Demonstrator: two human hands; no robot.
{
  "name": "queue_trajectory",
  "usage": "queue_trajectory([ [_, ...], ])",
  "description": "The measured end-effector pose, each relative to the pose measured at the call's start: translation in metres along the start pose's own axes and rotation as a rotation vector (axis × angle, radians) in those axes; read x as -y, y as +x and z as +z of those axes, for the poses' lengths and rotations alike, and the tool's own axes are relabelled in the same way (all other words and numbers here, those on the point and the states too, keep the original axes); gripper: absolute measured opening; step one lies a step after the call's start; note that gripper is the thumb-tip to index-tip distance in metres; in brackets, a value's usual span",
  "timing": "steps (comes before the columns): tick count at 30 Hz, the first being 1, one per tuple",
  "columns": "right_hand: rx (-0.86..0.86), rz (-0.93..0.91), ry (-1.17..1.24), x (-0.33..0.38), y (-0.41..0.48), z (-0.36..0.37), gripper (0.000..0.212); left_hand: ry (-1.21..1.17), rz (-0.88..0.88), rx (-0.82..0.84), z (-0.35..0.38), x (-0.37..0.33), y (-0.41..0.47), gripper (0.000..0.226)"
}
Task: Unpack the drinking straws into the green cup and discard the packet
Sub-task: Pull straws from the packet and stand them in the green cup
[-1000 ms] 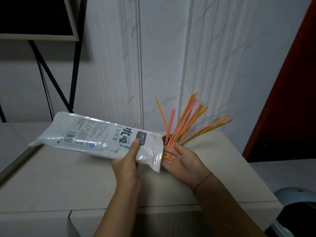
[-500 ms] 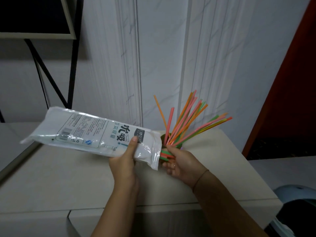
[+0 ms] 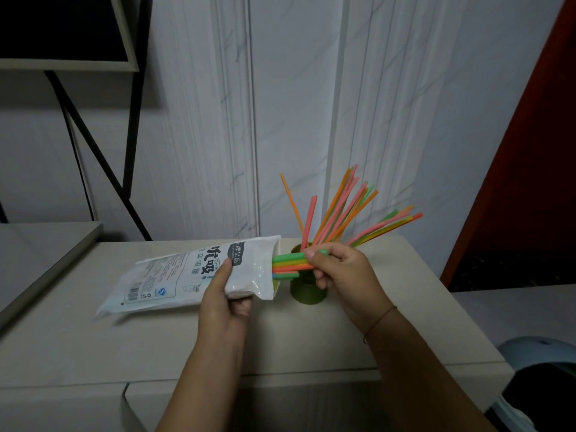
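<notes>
Pinching a bunch of coloured plastic straws [image 3: 288, 265], the right hand [image 3: 339, 271] draws from the white plastic packet [image 3: 193, 272], left hand [image 3: 223, 297] clamped on it beside the green cup [image 3: 307, 291].

I stand at a pale beige counter [image 3: 93, 347] whose front edge runs across the bottom of my view. Behind it rises a white marble-veined wall [image 3: 296, 104] with vertical moulded ribs. At ten o'clock a black metal frame [image 3: 131, 126] with crossing diagonal struts carries a dark panel [image 3: 59, 26] edged in a light border. At three o'clock a dark red surface [image 3: 530, 166] slants upward. At five o'clock sits a pale blue bin [image 3: 536, 353] with a dark opening. The light is dim and even.
</notes>
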State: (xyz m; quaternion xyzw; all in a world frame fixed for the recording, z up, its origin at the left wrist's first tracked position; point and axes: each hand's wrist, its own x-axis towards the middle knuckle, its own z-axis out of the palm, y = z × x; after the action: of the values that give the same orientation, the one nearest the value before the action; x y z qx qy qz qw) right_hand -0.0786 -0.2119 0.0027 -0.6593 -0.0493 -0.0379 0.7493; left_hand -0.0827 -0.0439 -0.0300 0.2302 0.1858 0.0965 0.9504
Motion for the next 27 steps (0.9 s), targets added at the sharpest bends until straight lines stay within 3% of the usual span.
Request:
queue_trajectory([
  [6,-0.103,-0.004,0.125,0.01,0.005,-0.023,0.01,-0.021,0.009,-0.039,-0.005,-0.007,0.008,0.044],
  [17,-0.023,0.07,0.31,-0.003,0.008,-0.004,0.007,0.049,-0.029,-0.063,-0.004,0.008,0.006,0.019],
  [22,-0.001,0.072,0.25,-0.009,0.005,0.004,0.022,0.055,-0.021,-0.051,-0.003,0.01,0.004,0.022],
  [27,0.009,0.062,0.177,0.006,0.006,-0.013,0.009,-0.047,0.042,-0.044,-0.007,-0.005,0.01,0.05],
])
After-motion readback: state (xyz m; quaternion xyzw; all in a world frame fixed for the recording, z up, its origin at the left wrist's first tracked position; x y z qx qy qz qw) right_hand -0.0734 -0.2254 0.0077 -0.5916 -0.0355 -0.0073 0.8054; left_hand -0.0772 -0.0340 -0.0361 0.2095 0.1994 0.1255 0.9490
